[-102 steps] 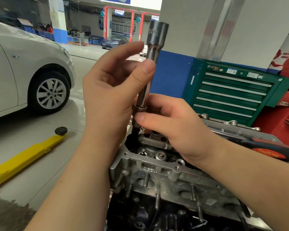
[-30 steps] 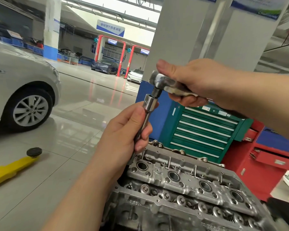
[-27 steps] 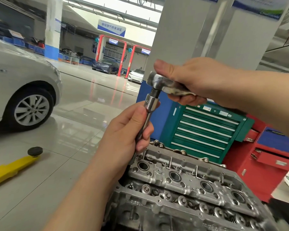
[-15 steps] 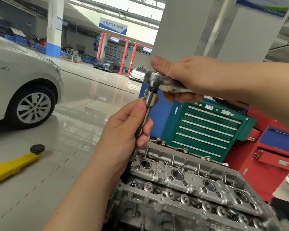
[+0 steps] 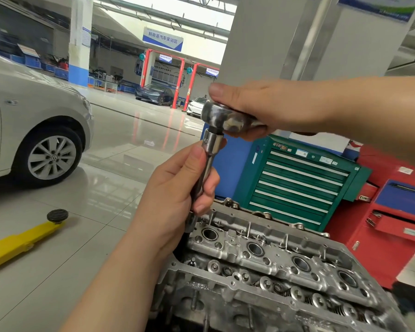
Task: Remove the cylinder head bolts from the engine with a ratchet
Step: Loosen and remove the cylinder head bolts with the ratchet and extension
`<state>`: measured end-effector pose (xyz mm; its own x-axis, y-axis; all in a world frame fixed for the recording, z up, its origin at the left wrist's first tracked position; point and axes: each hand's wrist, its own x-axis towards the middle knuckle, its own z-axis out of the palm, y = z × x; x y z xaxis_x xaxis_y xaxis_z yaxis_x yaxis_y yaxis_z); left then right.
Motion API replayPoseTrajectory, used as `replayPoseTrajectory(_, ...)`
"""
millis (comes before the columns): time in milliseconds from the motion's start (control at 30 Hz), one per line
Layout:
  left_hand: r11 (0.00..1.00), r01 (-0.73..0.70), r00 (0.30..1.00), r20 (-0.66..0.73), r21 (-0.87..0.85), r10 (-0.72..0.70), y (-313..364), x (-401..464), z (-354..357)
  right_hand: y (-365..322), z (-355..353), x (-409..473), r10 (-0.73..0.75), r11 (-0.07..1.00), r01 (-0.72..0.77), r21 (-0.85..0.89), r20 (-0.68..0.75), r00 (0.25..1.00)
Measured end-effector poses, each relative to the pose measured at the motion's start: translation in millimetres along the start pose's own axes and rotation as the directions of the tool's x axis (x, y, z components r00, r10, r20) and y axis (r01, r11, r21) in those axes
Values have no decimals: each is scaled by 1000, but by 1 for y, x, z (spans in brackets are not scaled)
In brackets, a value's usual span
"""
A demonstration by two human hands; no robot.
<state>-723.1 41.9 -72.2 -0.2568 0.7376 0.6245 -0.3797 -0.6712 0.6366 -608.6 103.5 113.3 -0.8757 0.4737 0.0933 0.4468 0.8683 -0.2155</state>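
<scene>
A white car (image 5: 31, 130) and a yellow lift arm (image 5: 22, 243) sit on the tiled floor at left. The left hand (image 5: 175, 197) curls its fingers and thumb round the upright extension bar (image 5: 207, 168), whose lower end drops into the near-left corner of the cylinder head (image 5: 273, 267). Above it, the right hand (image 5: 268, 109) grips the ratchet (image 5: 225, 118), whose head sits on the bar's top, with a green tool cabinet (image 5: 297, 183) behind.
</scene>
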Motion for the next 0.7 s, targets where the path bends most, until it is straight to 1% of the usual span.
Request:
replayPoseTrajectory(100, 1000, 3, 1000, 21, -4, -3, 0, 0, -2, -2, -9, -2, 29, 998, -23, -66, 84, 996)
replayPoseTrajectory(167, 1000, 4, 999, 47, 27, -5, -1, 0, -1, -1, -15, -5, 40, 996, -27, -87, 152, 987)
replayPoseTrajectory(300, 997, 2, 998, 69, 71, -6, -3, 1, -1, 2, -22, -9, 40, 994, -70, 79, 337, 941)
replayPoseTrajectory(433, 998, 6, 997, 79, 64, -11, -4, 1, -2, 5, -29, -6, -48, 969, -77, 234, 484, 874)
replayPoseTrajectory(533, 998, 2, 997, 76, 63, -7, -4, 1, -2, 5, -33, -1, -74, 968, -72, 242, 542, 837)
replayPoseTrajectory(633, 998, 0, 998, 70, 60, -4, -4, 2, -2, 5, -33, 5, -88, 977, -36, 209, 552, 829)
replayPoseTrajectory(700, 999, -6, 998, 60, 43, 3, -3, 2, -2, 5, -30, 8, -109, 976, -19, 219, 554, 825)
